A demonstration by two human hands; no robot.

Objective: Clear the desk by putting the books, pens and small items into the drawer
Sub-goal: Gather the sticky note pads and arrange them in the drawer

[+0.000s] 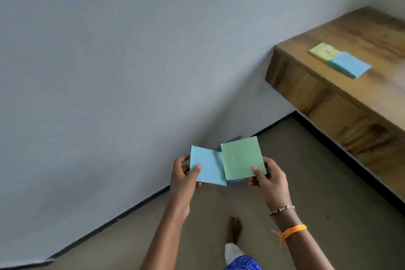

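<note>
The wooden desk (359, 35) runs off the right edge of the view, so only its near left corner shows, and its surface is smeared by motion blur. The printing on the yellow pad (324, 51) lying there is too blurred to read. Whether the panels on the desk's front are drawers cannot be told.

Lower down, a purple sheet (235, 182) peeks out only as thin slivers behind the green sheet (242, 158), which also overlaps the right edge of the blue sheet (207, 167). The fingers of both hands are mostly hidden behind the paper. A bare foot (234, 229) and a patterned blue garment (243, 263) are cut off by the bottom edge.
</note>
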